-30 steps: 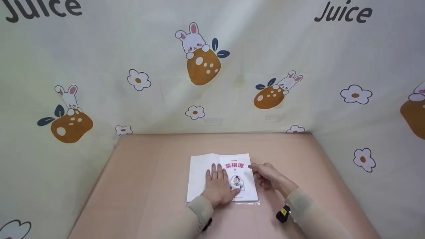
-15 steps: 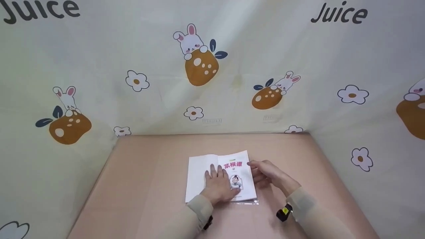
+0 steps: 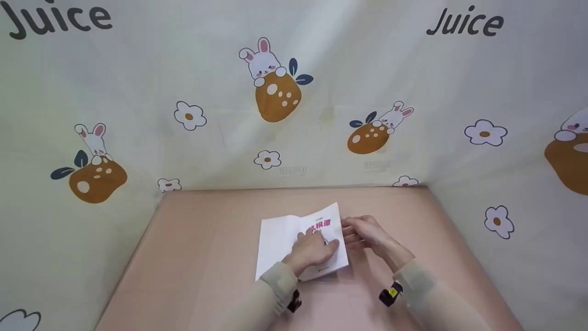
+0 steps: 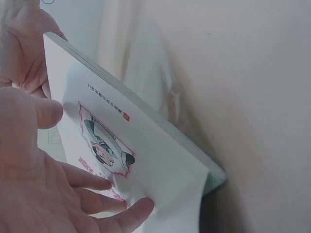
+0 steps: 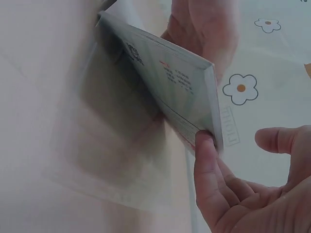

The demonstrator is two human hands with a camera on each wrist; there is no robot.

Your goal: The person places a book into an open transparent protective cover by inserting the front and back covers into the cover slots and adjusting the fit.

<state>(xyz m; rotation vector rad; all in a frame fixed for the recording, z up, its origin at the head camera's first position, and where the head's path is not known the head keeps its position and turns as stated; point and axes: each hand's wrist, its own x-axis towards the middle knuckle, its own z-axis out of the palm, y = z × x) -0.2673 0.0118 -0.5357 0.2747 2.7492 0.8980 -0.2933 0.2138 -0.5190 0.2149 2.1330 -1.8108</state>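
An open book (image 3: 275, 236) with white pages lies in the middle of the table, its right part tilted up off the surface. Pink title characters and a small cartoon figure (image 4: 104, 148) mark the right-hand page. My left hand (image 3: 312, 250) rests on that page, fingertips against the paper and thumb near the outer edge. My right hand (image 3: 370, 232) is at the book's right side. In the right wrist view its fingertips touch the printed back cover (image 5: 170, 80), while the thumb stands apart. Clear plastic film (image 5: 116, 160) spreads beneath the raised part.
The pink table (image 3: 206, 243) extends around the book. Behind and on both sides hangs a pale curtain (image 3: 220, 151) printed with rabbits, orange fruit and flowers. Each wrist carries a small black camera, such as the right wrist camera (image 3: 390, 294).
The right part of the book has risen and tilted leftward. My left hand has moved right over the page, its fingers bending more. My right fingers have followed the book's edge up.
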